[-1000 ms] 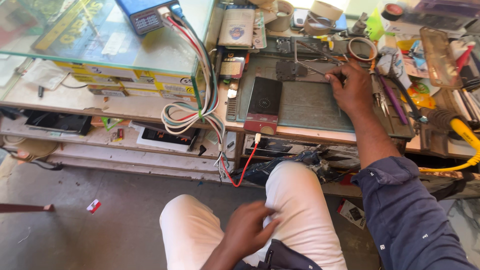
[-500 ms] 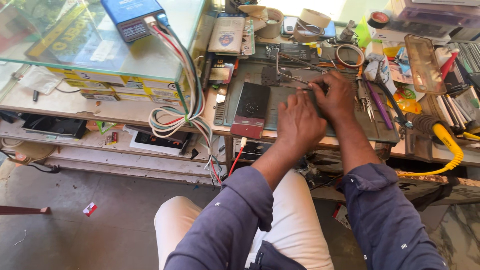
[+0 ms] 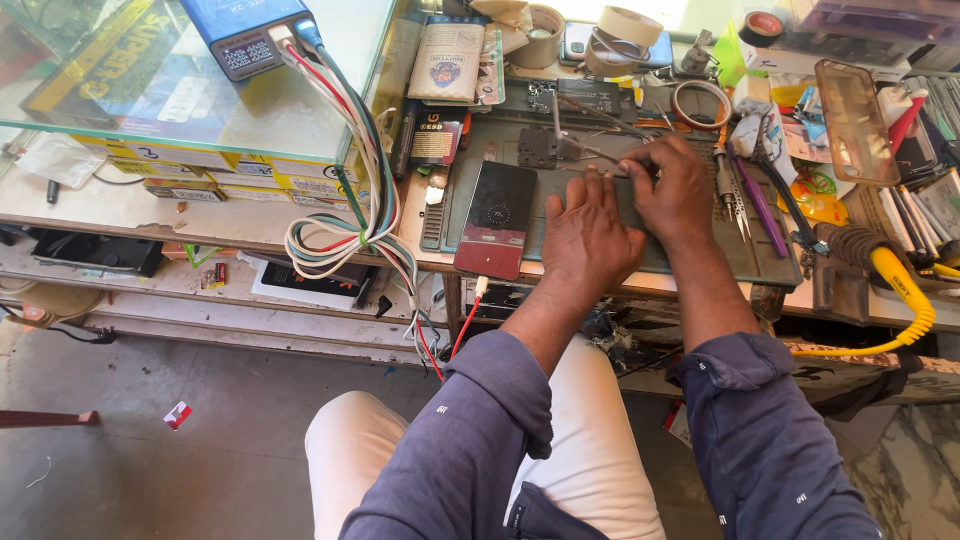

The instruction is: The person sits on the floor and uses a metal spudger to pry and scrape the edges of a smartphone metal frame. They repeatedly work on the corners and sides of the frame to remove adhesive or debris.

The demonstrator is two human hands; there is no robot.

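At desk front edge: left hand (image 3: 590, 230) now up from lap, flat on grey work mat (image 3: 700, 255), fingers spread, holding nothing. Right hand (image 3: 675, 190) beside it, closed on thin tweezers (image 3: 590, 152) near mat's far edge — two-handed work resuming. Dark phone (image 3: 497, 218) at mat's left edge. Desk cluttered w/ tape rolls, tools; bare concrete floor (image 3: 200, 460) below.

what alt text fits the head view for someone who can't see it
Both hands rest on a grey work mat on a cluttered repair bench: left hand flat, right hand beside thin tweezers. A dark phone lies to their left.
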